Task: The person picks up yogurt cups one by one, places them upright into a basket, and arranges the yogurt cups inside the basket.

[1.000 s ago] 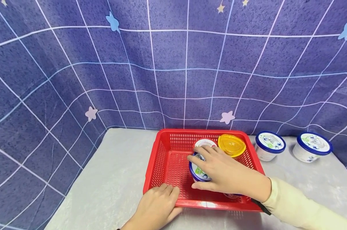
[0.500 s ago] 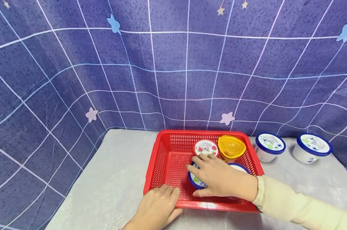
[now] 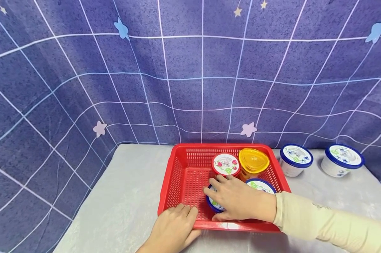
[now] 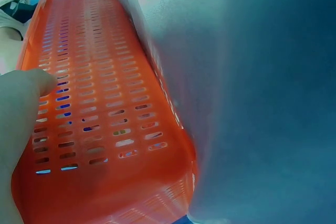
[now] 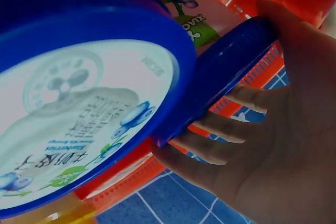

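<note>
My left hand grips the front rim of a red perforated plastic basket, fingers over the rim and thumb outside. Inside, my right hand holds a round white tub with a blue lid from above. In the right wrist view, thumb and fingers span that tub's lid. Behind it sits a red-lidded tub with a strawberry print. A yellow container stands in the back right corner. Partly under my right wrist is another blue-lidded tub, with blueberries on its lid.
On the table to the basket's right stand two more blue-lidded tubs. A purple curtain with a line grid and stars hangs behind the grey-white table covering.
My right hand has moved toward the basket's front with the blue-lidded tub, uncovering the red-lidded tub and the other blue-lidded one. The left hand stays on the rim.
</note>
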A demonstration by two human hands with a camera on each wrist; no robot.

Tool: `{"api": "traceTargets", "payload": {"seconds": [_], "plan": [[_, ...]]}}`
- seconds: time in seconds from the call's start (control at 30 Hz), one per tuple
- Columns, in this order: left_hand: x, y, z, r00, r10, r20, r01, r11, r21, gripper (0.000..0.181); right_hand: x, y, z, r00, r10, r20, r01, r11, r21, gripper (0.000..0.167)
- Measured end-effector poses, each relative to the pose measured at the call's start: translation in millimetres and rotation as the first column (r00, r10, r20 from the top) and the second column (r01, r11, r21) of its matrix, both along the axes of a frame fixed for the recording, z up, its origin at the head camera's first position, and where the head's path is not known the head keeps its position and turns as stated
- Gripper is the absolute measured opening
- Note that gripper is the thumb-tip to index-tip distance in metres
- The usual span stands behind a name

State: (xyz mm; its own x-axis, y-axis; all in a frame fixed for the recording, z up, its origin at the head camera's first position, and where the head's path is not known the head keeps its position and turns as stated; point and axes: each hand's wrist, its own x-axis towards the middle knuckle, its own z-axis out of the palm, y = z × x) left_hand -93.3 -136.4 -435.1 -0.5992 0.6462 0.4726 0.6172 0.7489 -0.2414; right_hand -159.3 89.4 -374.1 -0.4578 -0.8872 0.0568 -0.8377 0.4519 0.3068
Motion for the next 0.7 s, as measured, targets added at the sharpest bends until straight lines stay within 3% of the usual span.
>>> {"api": "traceTargets", "payload": {"seconds": [0.17, 0.4, 0.7], "plan": [[-0.2, 1.0, -0.2, 1.000, 0.002, 0.008, -0.002, 1.000, -0.004, 0.045, 1.8, 3, 1.6, 1.000, -0.018, 0.010, 0.018, 1.000, -0.010, 0.074], [0.3, 2.2, 0.3, 1.000, -0.001, 0.013, 0.001, 1.000, -0.005, 0.047, 6.2, 11, 11.3, 0.993, -0.064, 0.104, 0.070, 0.996, -0.051, 0.077], [0.5, 0.6, 2.4, 0.999, 0.016, 0.031, -0.015, 1.000, -0.022, 0.044, 14.9, 28, 25.2, 0.982, -0.111, 0.152, 0.129, 0.985, -0.116, 0.073]]}}
